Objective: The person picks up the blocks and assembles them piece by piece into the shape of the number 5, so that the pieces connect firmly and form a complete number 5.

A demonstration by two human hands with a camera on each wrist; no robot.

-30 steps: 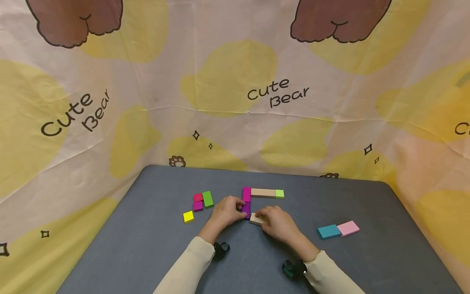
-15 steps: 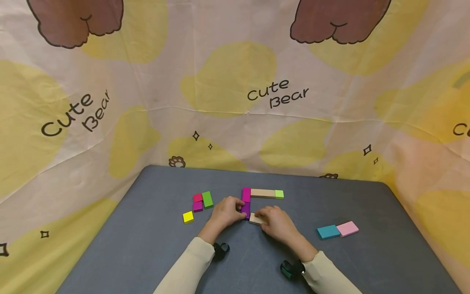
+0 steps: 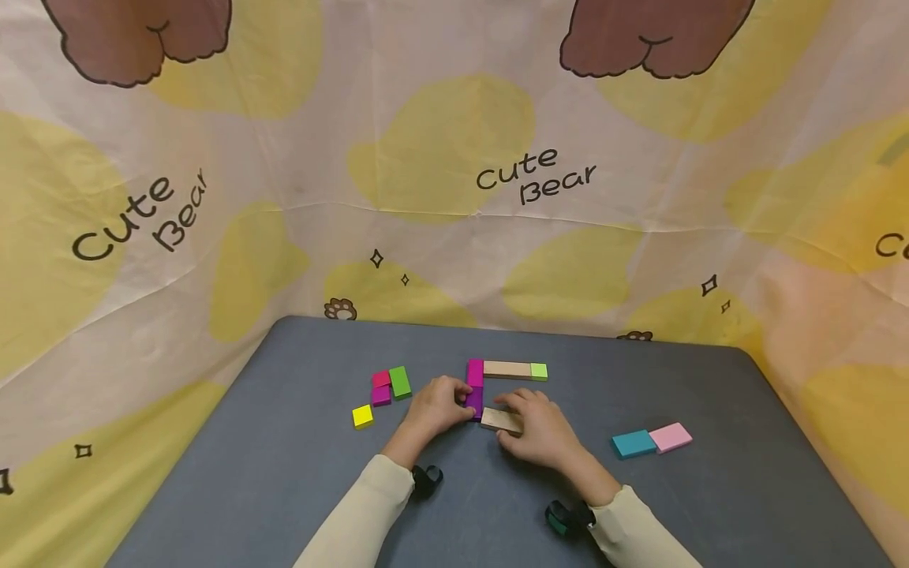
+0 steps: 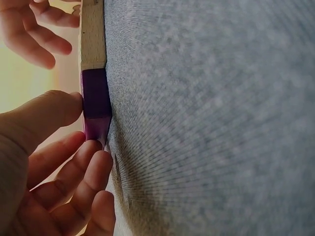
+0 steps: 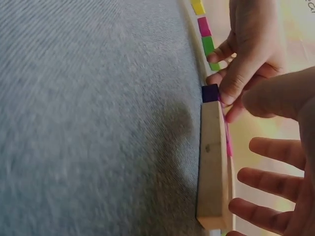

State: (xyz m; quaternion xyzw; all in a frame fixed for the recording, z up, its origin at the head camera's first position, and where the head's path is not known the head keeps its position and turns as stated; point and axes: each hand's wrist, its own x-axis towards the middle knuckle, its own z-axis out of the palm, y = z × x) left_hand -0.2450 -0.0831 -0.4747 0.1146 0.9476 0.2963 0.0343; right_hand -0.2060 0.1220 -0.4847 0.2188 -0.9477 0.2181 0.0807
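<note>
My left hand holds a purple block between thumb and fingertips at the left of the arrangement. In the left wrist view the thumb lies against the purple block and the fingertips are at its other end. A magenta block continues the line behind it. From the purple block's near end a plain wooden block runs rightward, flat on the table. Over this wooden block my right hand is spread, thumb and fingers apart from it in the right wrist view.
Behind, another wooden block ends in a lime block. At left lie red, magenta, green and yellow blocks. Blue and pink blocks lie right. A patterned cloth hangs behind the grey table.
My right hand's fingers have opened away from the near wooden block, and more of it shows. The left hand stays on the purple block.
</note>
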